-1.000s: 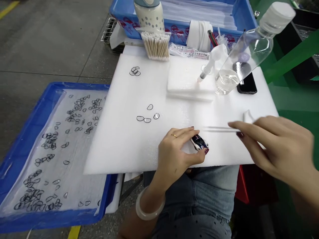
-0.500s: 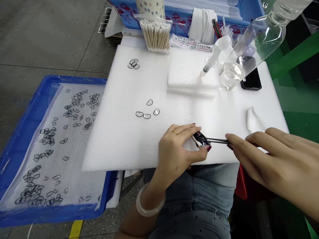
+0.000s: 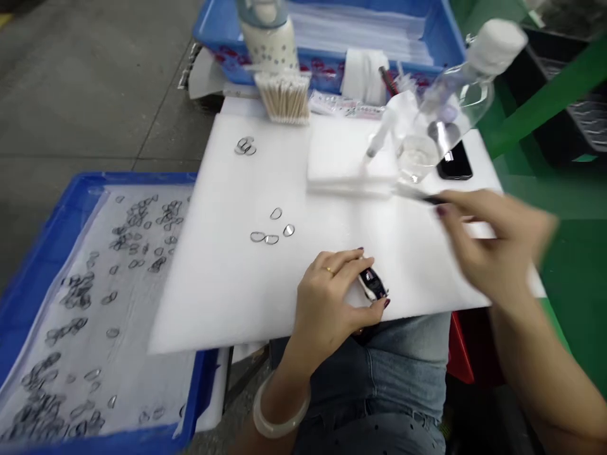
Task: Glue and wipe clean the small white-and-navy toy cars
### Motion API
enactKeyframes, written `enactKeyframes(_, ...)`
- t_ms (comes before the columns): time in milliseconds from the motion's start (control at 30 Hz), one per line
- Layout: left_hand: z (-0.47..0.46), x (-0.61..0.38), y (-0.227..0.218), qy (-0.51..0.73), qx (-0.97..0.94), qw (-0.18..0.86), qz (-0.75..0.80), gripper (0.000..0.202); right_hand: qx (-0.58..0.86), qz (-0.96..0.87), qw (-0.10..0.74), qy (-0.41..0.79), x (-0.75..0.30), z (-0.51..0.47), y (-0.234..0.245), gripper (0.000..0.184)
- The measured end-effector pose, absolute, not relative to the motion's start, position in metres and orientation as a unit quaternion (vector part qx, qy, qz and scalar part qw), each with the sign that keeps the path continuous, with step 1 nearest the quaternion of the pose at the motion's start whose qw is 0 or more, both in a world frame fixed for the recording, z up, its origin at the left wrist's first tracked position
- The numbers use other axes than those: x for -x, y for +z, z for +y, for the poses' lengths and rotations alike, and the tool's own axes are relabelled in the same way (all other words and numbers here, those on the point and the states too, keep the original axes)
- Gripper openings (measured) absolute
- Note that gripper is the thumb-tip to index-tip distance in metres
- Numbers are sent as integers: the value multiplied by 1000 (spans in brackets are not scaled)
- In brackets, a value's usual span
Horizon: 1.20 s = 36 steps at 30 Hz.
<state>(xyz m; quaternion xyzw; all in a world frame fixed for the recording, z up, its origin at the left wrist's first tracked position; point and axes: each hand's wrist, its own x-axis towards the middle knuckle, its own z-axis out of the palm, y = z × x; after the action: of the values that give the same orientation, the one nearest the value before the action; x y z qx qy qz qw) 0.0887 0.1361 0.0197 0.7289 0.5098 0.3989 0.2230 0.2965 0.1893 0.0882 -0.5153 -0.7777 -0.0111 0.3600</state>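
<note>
My left hand [image 3: 332, 291] is closed around a small glossy black part with a white edge [image 3: 372, 284], holding it at the front edge of the white foam sheet [image 3: 213, 291]. My right hand [image 3: 493, 234], smeared by motion, grips dark tweezers [image 3: 429, 198] whose blurred tips point left toward the foam block [image 3: 353, 151]. Whether the tips carry anything cannot be made out. Several thin black-rimmed D-shaped rings [image 3: 272, 239] lie loose on the foam, left of my left hand. A small pile of similar rings [image 3: 245, 146] rests farther back.
A blue tray [image 3: 203, 379] with many such rings on white cloth stands at the left. Behind the foam are cotton swabs [image 3: 284, 98], a syringe [image 3: 377, 140], a clear bottle with liquid [image 3: 417, 158], a black phone [image 3: 455, 163] and a blue bin [image 3: 322, 62].
My right hand has lifted the tweezers off the black part and moved them up and away, toward the foam block. My left hand still holds the part. The camera view has shifted slightly.
</note>
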Motion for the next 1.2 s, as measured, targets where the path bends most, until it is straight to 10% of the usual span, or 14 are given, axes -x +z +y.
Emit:
enactKeyframes(133,136,-84,18,361,-765,201,494,45,533,-805,260,6,-265,210,51,18)
enactKeyframes(700,132,-71,33,308,-787,256,470,59,755,-593,280,-9,-369,196,34,29)
enactKeyframes(867,146,-28,30,365,-689,93,619,17,687,-658,297,-87,-384,194,32,22)
enactKeyframes(1200,169,12,10,307,-676,-51,668,21,718,-628,298,-22,-375,192,29,26)
